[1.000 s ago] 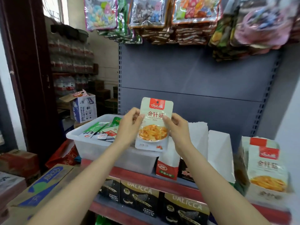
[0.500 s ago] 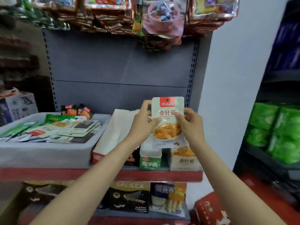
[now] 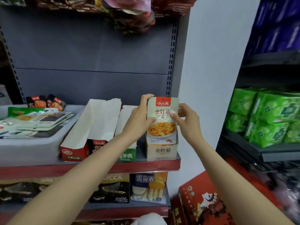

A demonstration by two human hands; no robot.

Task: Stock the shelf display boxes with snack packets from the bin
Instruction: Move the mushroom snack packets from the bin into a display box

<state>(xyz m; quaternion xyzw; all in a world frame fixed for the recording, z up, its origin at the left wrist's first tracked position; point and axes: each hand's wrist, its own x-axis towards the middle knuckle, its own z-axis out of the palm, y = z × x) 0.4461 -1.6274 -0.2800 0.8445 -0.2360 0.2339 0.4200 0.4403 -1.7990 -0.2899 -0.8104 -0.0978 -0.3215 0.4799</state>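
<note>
i had the beige snack packet point(image 3: 162, 120) upright with its long axis vertical, pinched at its left edge by my left hand point(image 3: 139, 120) and at its right edge by my right hand point(image 3: 186, 120), fingers curled on it from both sides. its bottom edge sat directly above, apparently just inside, the open top of the matching display box point(image 3: 161, 151) at the right end of the shelf point(image 3: 146, 166). so i judged the coming move to be straight down, both hands equally near, the bin point(image 3: 29, 148) lying well apart to the left.
</note>
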